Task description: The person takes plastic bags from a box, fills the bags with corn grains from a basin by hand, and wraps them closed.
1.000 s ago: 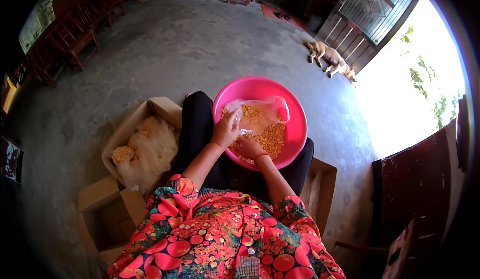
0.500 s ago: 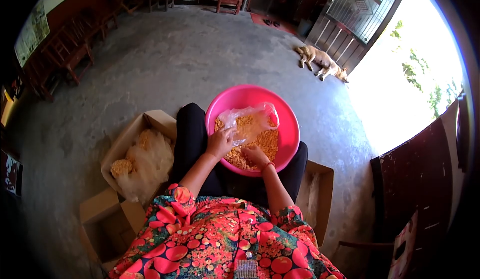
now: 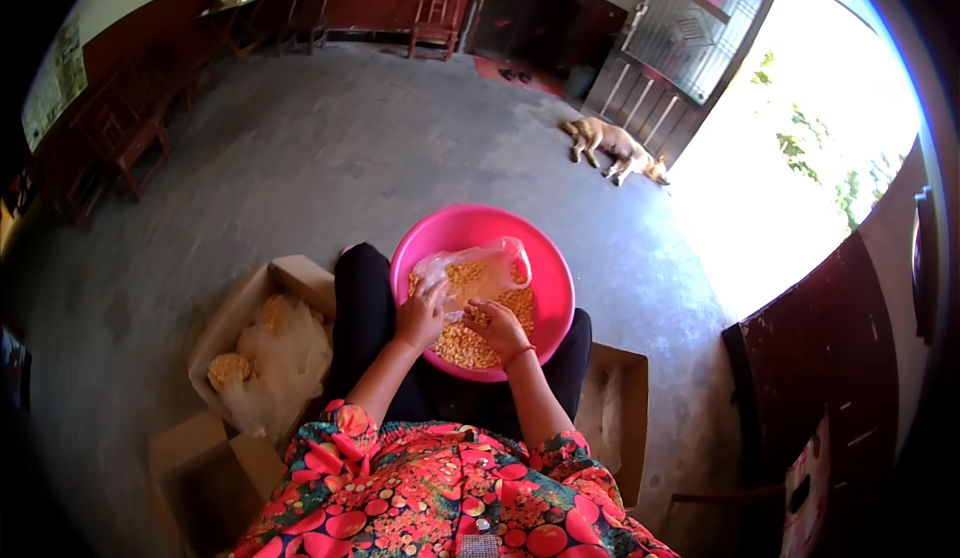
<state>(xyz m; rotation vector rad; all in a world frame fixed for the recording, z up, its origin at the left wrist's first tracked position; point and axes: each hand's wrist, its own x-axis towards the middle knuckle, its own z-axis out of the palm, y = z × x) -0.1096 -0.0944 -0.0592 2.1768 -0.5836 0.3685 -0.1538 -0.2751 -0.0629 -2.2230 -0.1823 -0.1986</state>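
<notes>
A pink basin (image 3: pixel 553 288) rests on my lap, with yellow-orange kernels (image 3: pixel 470 346) spread inside. A clear plastic bag (image 3: pixel 485 270), with some kernels in or beneath it, lies over the far part of them. My left hand (image 3: pixel 422 313) is at the bag's near left edge, its fingers closed on the plastic. Just to the right, my right hand (image 3: pixel 497 328) is over the kernels at the bag's near edge, fingers apart, with nothing visible held in it.
An open cardboard box (image 3: pixel 208 343) with bagged kernels stands at my left, another box (image 3: pixel 190 448) nearer me. A third box (image 3: pixel 632 418) is at my right. A dog (image 3: pixel 615 146) lies by the open door (image 3: pixel 690 33). Wooden chairs (image 3: pixel 435 23) line the walls.
The view has tilted upward, so the basin appears lower. My right hand has lifted out of the kernels towards the bag and its fingers have spread. My left hand stays at the bag.
</notes>
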